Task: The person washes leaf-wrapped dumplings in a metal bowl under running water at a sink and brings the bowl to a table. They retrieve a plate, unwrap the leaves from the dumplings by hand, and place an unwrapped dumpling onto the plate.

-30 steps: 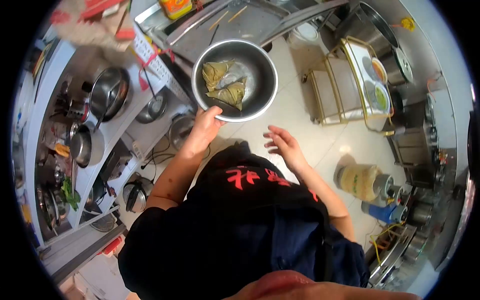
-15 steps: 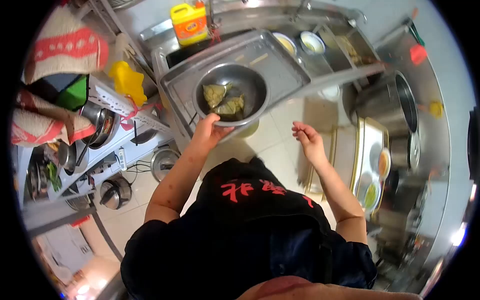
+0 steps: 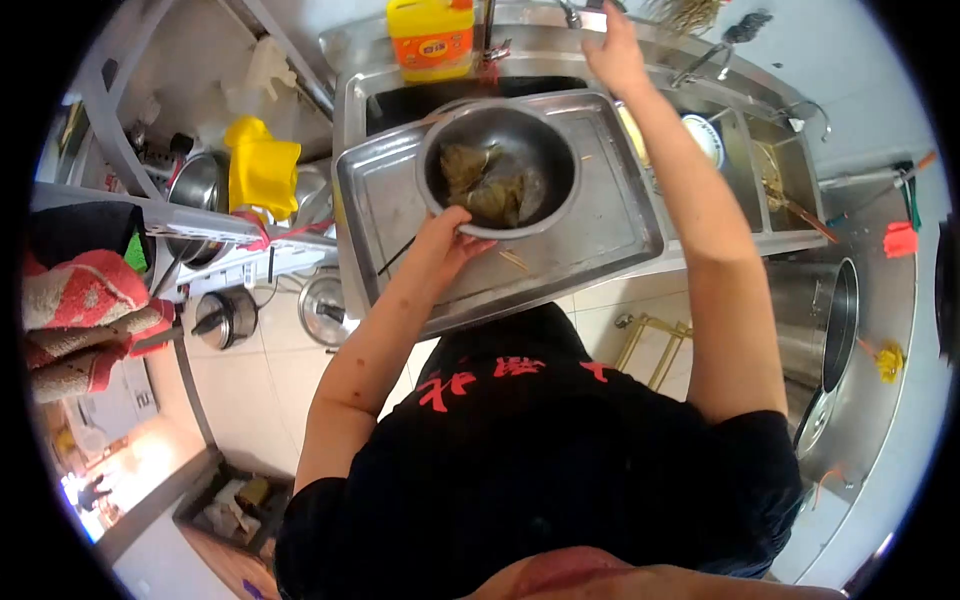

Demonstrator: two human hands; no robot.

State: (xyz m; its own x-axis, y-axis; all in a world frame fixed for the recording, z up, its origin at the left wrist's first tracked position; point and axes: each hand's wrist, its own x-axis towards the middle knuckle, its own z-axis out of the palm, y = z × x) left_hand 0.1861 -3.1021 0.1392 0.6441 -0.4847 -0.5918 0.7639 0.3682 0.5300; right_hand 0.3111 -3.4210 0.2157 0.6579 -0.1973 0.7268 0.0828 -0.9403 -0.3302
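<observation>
Closest in, the dark shirt (image 3: 540,470) with its red lettering, and just past it the left hand (image 3: 447,243), thumb over the near rim, fingers beneath, pinching one metal bowl (image 3: 548,142)! Inside, two leaf-wrapped parcels (image 3: 465,168) lie side by side, toward the bowl's left. The bowl is over one big metal tray (image 3: 605,215); whether it rests there or hangs just above, I can't tell.

On that tray, a pair of pale sticks (image 3: 514,261) near the front edge, a short pale piece farther back, and one thin dark stick (image 3: 397,255) at the left.

Beyond, the sink basin (image 3: 565,86) shows dark behind the tray, one yellow jug (image 3: 432,42) at its back. And out goes the right hand (image 3: 617,55), arm at full stretch, near a tap fitting (image 3: 571,14)! Its thumb stands apart; the fingertips run up to the frame's edge, so I can't tell whether they close on anything.

The step in hand, I'd judge: bowl brought to the sink, free hand extended to the tap area. What it calls for is a level, firm one-handed grip, parcels kept inside, and a sure hold at the far end.
</observation>
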